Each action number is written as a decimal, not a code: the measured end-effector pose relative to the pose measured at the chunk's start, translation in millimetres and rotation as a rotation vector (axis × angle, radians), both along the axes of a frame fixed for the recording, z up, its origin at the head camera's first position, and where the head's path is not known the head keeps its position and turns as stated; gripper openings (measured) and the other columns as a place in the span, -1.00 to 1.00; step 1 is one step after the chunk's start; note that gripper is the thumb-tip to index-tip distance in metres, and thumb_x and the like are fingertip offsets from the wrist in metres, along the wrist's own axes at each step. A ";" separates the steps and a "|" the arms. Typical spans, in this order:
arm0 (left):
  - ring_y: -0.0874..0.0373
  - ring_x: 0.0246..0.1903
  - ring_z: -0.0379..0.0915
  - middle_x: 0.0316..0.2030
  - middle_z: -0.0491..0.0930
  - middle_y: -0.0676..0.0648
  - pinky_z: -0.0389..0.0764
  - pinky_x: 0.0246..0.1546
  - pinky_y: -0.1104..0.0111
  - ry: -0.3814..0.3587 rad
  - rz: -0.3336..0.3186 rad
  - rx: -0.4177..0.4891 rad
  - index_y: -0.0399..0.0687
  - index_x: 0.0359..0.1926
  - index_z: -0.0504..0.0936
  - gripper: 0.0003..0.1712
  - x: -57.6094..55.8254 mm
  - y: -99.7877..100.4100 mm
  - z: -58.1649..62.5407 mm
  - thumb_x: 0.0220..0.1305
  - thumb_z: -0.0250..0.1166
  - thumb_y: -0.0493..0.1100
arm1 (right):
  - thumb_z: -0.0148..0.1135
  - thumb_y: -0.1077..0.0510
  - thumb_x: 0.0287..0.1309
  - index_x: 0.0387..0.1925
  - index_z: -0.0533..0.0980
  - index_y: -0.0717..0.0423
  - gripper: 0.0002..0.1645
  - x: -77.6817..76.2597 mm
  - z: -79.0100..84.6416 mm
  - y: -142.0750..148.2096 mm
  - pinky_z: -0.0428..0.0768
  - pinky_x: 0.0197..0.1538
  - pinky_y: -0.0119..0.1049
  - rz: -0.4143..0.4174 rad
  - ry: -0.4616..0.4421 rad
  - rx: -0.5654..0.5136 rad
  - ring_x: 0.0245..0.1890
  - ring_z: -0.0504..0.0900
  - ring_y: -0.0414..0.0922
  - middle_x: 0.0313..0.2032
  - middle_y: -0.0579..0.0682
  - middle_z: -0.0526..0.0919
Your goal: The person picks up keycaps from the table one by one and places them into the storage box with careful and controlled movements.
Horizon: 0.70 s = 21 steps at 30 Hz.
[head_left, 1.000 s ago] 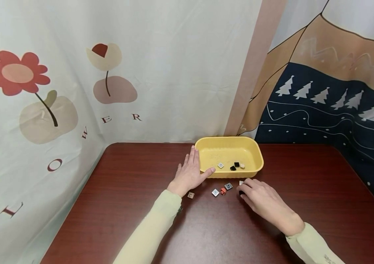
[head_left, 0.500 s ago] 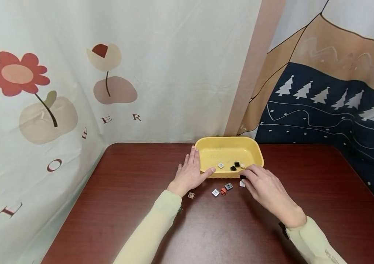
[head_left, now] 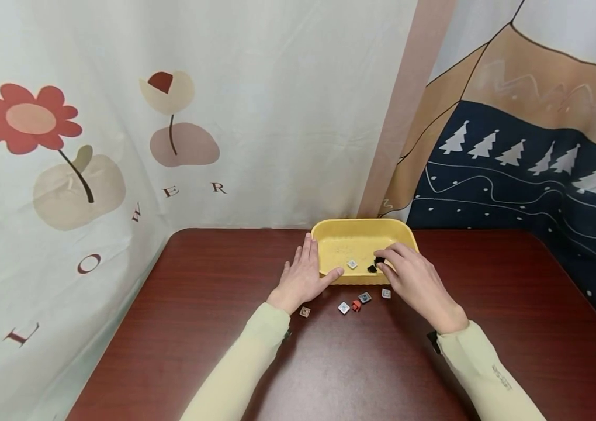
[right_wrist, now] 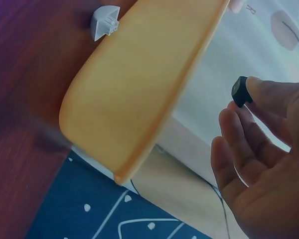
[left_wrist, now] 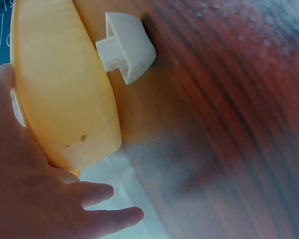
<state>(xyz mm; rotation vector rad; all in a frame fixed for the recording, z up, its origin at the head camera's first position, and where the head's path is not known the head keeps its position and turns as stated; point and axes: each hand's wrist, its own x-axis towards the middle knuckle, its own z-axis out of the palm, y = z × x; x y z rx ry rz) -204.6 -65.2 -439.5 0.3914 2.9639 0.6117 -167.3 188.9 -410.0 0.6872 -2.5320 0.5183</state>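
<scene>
My right hand point(head_left: 419, 283) pinches a black keycap point(right_wrist: 240, 91) between thumb and fingertips, above the right part of a yellow plastic basin point(head_left: 337, 279). In the right wrist view the keycap is raised higher than the basin's rim. Fingers spread, my left hand point(head_left: 300, 275) rests against the basin's left side. Inside the basin lie a white keycap point(head_left: 352, 264) and a black one; the right hand hides whatever else is near them. In front of it on the table are a pale keycap point(head_left: 386, 293), a dark grey-blue keycap point(head_left: 364, 297) and an orange-red keycap point(head_left: 356, 305).
Another white keycap point(head_left: 343, 307) lies beside the red one, and a beige keycap point(head_left: 305, 312) sits near my left wrist. The dark red wooden table point(head_left: 214, 327) extends to both sides. Behind the basin hangs a printed curtain point(head_left: 287, 117).
My right hand has lifted the black keycap off the table and carried it up and left over the basin's front rim. The left hand has stayed in place.
</scene>
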 end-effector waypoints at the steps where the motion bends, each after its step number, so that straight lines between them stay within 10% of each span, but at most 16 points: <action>1: -0.24 0.58 -0.11 0.66 -0.33 -0.14 0.16 0.40 -0.28 0.001 0.000 0.003 -0.23 0.66 -0.16 0.24 0.4 0.0 0.0 0.38 -0.01 0.56 | 0.49 0.25 0.20 -0.03 0.70 0.17 -0.71 -2.9 -0.4 -1.2 0.65 -0.22 -0.09 -0.003 -0.010 -0.006 -0.21 0.61 -0.05 -0.13 0.04 0.66; 21: -0.22 0.58 -0.11 0.66 -0.35 -0.13 0.16 0.41 -0.26 -0.003 0.004 -0.014 -0.24 0.66 -0.19 0.26 -0.2 -0.3 -1.8 0.38 -0.04 0.59 | 0.41 0.29 0.25 -0.06 0.75 0.25 -0.77 -46.5 -22.7 -18.3 0.63 -0.10 0.01 -0.063 -0.236 -0.003 -0.19 0.69 0.05 -0.21 0.12 0.72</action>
